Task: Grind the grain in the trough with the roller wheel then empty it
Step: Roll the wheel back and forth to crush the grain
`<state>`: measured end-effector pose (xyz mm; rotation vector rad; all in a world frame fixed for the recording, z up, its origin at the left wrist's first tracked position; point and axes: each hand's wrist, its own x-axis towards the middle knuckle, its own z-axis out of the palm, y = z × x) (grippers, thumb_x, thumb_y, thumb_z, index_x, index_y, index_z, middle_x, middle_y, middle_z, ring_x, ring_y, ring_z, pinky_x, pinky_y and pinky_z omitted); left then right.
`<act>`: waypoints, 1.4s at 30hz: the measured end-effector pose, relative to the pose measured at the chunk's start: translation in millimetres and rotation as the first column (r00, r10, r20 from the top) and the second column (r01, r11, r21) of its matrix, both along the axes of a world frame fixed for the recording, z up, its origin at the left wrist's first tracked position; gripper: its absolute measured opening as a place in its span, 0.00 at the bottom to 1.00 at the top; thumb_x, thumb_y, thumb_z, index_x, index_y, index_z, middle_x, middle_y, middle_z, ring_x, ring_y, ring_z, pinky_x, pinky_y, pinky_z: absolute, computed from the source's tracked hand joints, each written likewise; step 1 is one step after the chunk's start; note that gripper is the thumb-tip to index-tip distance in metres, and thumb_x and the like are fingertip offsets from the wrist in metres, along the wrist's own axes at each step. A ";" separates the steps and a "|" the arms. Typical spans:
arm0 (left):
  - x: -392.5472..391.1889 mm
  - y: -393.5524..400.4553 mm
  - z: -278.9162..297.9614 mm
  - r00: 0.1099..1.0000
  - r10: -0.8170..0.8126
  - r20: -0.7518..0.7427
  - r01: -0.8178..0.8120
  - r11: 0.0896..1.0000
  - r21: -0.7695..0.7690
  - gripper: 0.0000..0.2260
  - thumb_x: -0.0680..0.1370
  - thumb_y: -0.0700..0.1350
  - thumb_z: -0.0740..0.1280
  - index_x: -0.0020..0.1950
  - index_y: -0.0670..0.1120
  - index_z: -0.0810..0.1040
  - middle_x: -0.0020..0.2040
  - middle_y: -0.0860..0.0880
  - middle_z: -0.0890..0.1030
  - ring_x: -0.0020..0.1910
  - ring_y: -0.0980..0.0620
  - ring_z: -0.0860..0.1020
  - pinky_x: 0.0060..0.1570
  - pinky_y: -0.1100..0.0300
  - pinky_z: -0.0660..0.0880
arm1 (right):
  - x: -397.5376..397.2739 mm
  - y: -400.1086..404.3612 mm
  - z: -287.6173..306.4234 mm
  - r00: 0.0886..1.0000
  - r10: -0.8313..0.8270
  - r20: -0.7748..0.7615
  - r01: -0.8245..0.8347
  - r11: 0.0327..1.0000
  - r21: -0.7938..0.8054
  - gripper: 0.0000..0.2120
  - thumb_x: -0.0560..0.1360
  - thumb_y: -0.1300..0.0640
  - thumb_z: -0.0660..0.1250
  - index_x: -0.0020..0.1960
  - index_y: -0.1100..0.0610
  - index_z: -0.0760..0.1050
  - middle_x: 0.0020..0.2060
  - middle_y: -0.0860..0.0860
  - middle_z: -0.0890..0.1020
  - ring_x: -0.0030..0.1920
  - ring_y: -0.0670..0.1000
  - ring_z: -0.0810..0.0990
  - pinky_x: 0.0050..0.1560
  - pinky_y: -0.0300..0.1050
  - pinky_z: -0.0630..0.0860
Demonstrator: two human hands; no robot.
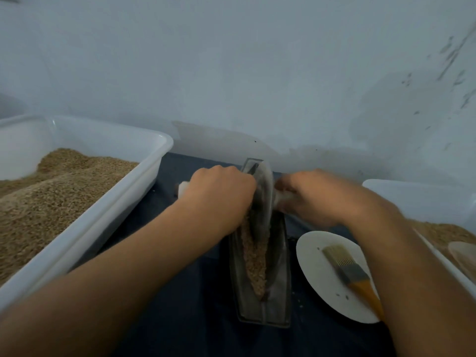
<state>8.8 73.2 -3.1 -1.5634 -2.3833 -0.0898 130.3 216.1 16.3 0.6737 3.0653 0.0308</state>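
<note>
- Left hand (223,194): fingers curled tight round the roller wheel's white handle (184,188).
- Right hand (310,199): clamped on the opposite handle end.
- Roller wheel (262,199): upright in trough (279,279), toward 12 o'clock.
- Grain (255,264): tan ridge along the trough, toward 6 o'clock.

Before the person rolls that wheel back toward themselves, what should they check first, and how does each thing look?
1. Left hand grips the handle on its side: ok.
2. Right hand grips the handle on the other side: ok, though blurred.
3. Roller wheel sits inside the trough, at its far end: ok.
4. Grain lies in the groove ahead of the wheel: ok.
5. Brush and plate lie clear of the trough, but right under the right forearm: not ok.
6. Trough steady on the dark cloth: cannot tell.
</note>
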 end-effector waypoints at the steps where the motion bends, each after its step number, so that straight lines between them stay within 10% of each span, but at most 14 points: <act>1: -2.8 5.8 -5.7 1.000 0.009 -0.011 -0.009 0.999 0.032 0.06 0.77 0.42 0.64 0.53 0.50 0.71 0.45 0.51 0.75 0.42 0.48 0.73 0.38 0.52 0.63 | -1.8 4.5 -4.2 0.999 -0.017 -0.038 0.016 1.000 -0.011 0.06 0.80 0.45 0.62 0.55 0.42 0.75 0.50 0.50 0.83 0.45 0.52 0.80 0.37 0.46 0.71; 8: -25.5 17.6 -26.5 1.000 0.000 0.014 -0.003 0.981 0.192 0.15 0.77 0.44 0.65 0.63 0.51 0.71 0.57 0.51 0.78 0.53 0.48 0.78 0.42 0.56 0.63 | -15.0 11.1 -15.4 0.961 -0.020 -0.275 0.051 0.993 0.105 0.15 0.82 0.46 0.61 0.68 0.44 0.73 0.60 0.50 0.81 0.58 0.57 0.79 0.53 0.53 0.76; 23: 27.6 -32.7 26.2 0.988 -0.157 0.009 0.156 0.979 -0.134 0.08 0.73 0.50 0.68 0.47 0.52 0.70 0.35 0.54 0.65 0.32 0.56 0.66 0.35 0.60 0.66 | 25.8 -34.2 39.0 0.984 0.063 0.166 -0.069 0.997 0.027 0.22 0.60 0.33 0.76 0.44 0.41 0.69 0.40 0.40 0.75 0.40 0.41 0.73 0.33 0.42 0.67; 32: 2.2 -5.8 4.7 1.000 0.008 0.014 -0.008 0.999 -0.034 0.03 0.77 0.46 0.63 0.50 0.50 0.72 0.36 0.53 0.65 0.35 0.50 0.68 0.36 0.54 0.64 | 0.7 -1.6 5.7 1.000 0.019 -0.012 -0.020 0.999 -0.035 0.06 0.78 0.42 0.65 0.52 0.41 0.72 0.52 0.44 0.81 0.46 0.48 0.76 0.36 0.40 0.68; 42: -26.7 20.2 -29.8 0.999 -0.036 -0.003 0.036 0.972 0.234 0.12 0.77 0.44 0.65 0.60 0.52 0.72 0.54 0.52 0.79 0.52 0.49 0.78 0.46 0.56 0.69 | -13.6 12.6 -18.8 0.970 -0.041 -0.239 0.049 0.998 0.028 0.15 0.82 0.46 0.60 0.67 0.47 0.73 0.59 0.52 0.81 0.58 0.57 0.79 0.55 0.55 0.77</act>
